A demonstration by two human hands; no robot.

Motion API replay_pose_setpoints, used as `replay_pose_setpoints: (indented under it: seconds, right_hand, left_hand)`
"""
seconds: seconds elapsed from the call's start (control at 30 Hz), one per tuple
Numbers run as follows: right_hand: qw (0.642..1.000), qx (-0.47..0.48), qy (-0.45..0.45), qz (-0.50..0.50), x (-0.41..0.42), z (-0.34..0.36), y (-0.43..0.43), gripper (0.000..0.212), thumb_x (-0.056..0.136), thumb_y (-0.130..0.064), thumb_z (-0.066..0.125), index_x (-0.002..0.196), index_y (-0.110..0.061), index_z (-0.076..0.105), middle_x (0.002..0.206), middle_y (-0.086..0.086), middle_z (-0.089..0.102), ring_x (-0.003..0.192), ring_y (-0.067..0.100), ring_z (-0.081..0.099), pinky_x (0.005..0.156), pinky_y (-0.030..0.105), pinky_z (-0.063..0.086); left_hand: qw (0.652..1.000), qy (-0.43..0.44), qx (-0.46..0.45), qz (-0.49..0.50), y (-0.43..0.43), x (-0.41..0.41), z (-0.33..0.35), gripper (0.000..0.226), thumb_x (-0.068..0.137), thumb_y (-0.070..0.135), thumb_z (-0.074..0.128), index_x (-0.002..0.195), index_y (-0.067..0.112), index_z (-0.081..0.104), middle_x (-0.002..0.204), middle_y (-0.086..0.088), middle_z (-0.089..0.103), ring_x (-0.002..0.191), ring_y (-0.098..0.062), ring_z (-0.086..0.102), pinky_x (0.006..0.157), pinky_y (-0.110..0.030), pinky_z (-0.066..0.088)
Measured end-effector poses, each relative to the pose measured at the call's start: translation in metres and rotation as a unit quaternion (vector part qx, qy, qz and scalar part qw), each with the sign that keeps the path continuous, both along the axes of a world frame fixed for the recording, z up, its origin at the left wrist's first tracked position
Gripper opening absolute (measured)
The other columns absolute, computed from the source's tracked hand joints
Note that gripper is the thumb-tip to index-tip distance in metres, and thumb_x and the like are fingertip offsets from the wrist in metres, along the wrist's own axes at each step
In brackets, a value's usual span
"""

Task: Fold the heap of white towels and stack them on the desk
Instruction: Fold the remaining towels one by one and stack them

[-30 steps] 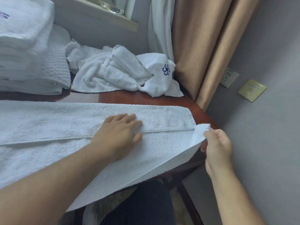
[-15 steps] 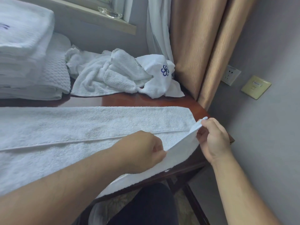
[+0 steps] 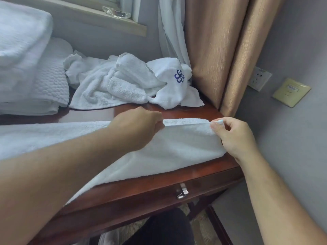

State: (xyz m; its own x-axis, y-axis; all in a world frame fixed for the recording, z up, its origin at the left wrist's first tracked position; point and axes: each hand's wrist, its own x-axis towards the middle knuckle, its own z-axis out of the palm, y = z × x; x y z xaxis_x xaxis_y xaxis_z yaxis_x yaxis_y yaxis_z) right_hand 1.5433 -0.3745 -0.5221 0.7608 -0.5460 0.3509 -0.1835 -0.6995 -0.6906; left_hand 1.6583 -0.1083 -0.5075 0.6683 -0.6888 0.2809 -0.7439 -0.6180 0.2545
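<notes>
A long white towel lies across the brown wooden desk, its near half folded up over the far half. My left hand grips the folded edge in a fist near the middle. At the towel's right corner, my right hand pinches the edge between thumb and fingers. Behind the towel, a heap of crumpled white towels with a blue logo lies on the desk. At the far left stands a stack of folded white towels.
Beige curtains hang at the desk's back right corner beside a white sheer curtain. A wall socket and a switch plate sit on the grey wall at right. A drawer handle sticks out below the desk's front edge.
Both hands carried the towel's near edge up and away, laying it onto the far edge. My left hand went from pressing flat on the towel to gripping its edge.
</notes>
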Motion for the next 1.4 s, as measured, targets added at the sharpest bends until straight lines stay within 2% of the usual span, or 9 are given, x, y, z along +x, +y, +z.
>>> replay_pose_setpoints:
  seconds: [0.2,0.47,0.63,0.8,0.87,0.97,1.13,1.3,1.4]
  right_hand:
    - [0.997,-0.062,0.034,0.002,0.041,0.009,-0.011,0.01,0.098,-0.035,0.061,0.09,-0.031,0.067,0.081,-0.014,0.065,0.077,-0.011,0.057,0.058,0.019,0.036]
    - [0.983,-0.097,0.15,-0.037,0.074,-0.022,-0.031,0.013,0.096,-0.037,0.06,0.088,-0.028,0.064,0.085,-0.006,0.064,0.076,0.011,0.06,0.059,0.03,0.045]
    - [0.974,-0.145,0.148,-0.088,0.073,-0.033,-0.023,0.015,0.097,-0.042,0.057,0.09,-0.028,0.056,0.09,-0.004,0.064,0.076,0.015,0.056,0.057,0.029,0.037]
    - [0.942,-0.295,0.056,-0.148,0.063,-0.025,0.017,0.023,0.088,-0.035,0.072,0.101,-0.019,0.062,0.102,0.006,0.06,0.101,0.033,0.053,0.084,0.045,0.038]
    - [0.966,-0.253,-0.017,-0.053,0.061,-0.02,0.054,0.019,0.088,-0.03,0.072,0.082,-0.018,0.059,0.084,-0.001,0.058,0.085,0.027,0.055,0.079,0.042,0.041]
    - [0.979,-0.126,-0.024,0.161,0.057,-0.021,0.132,0.029,0.088,-0.036,0.065,0.067,-0.021,0.051,0.065,-0.008,0.056,0.067,0.012,0.053,0.064,0.027,0.044]
    - [0.875,-0.152,-0.004,0.46,0.047,-0.028,0.262,0.033,0.091,-0.042,0.057,0.069,-0.019,0.058,0.065,-0.01,0.054,0.065,0.011,0.049,0.061,0.032,0.045]
    - [0.806,-0.208,-0.068,0.55,0.047,-0.034,0.317,0.032,0.088,-0.037,0.073,0.069,-0.017,0.056,0.071,-0.008,0.052,0.069,0.013,0.047,0.062,0.034,0.046]
    - [0.777,-0.253,-0.102,0.567,0.046,-0.034,0.335,0.043,0.077,-0.056,0.079,0.083,-0.018,0.061,0.088,-0.006,0.054,0.082,0.016,0.047,0.073,0.033,0.047]
  left_hand:
    - [0.987,-0.122,0.095,-0.049,-0.018,0.048,0.006,0.027,0.105,0.044,0.038,0.1,0.029,0.06,0.067,0.008,0.041,0.056,-0.015,0.043,0.046,-0.026,0.023]
    - [0.97,-0.172,0.152,-0.082,-0.038,0.078,-0.019,0.031,0.105,0.05,0.032,0.112,0.029,0.054,0.072,0.007,0.041,0.061,-0.02,0.041,0.056,-0.029,0.031]
    - [0.983,-0.105,0.13,-0.07,-0.034,0.08,-0.036,0.027,0.102,0.053,0.035,0.113,0.031,0.046,0.092,0.005,0.063,0.074,-0.024,0.054,0.062,-0.034,0.038]
    - [0.997,0.004,0.071,-0.026,0.02,0.066,-0.036,0.039,0.096,0.051,0.049,0.131,0.04,0.038,0.12,0.017,0.056,0.107,-0.012,0.057,0.075,-0.032,0.042]
    - [0.996,0.07,0.047,0.008,0.06,0.059,-0.029,0.035,0.093,0.056,0.05,0.125,0.045,0.045,0.106,0.024,0.056,0.093,0.003,0.054,0.07,-0.024,0.041]
    - [0.98,0.178,-0.032,0.082,0.125,0.058,-0.016,0.028,0.09,0.056,0.048,0.109,0.04,0.063,0.095,0.02,0.063,0.088,-0.001,0.06,0.076,-0.03,0.047]
    - [0.956,0.172,-0.134,0.196,0.244,0.047,-0.007,0.012,0.097,0.036,0.059,0.099,0.039,0.071,0.086,0.02,0.07,0.083,0.002,0.064,0.072,-0.028,0.048]
    - [0.937,0.172,-0.17,0.252,0.331,0.009,-0.024,0.03,0.094,0.015,0.062,0.095,0.042,0.073,0.089,0.023,0.07,0.086,0.002,0.062,0.082,-0.029,0.049]
    - [0.943,0.17,-0.168,0.232,0.352,-0.006,-0.04,0.041,0.095,0.001,0.055,0.104,0.036,0.075,0.109,0.021,0.069,0.104,0.007,0.059,0.093,-0.009,0.04]
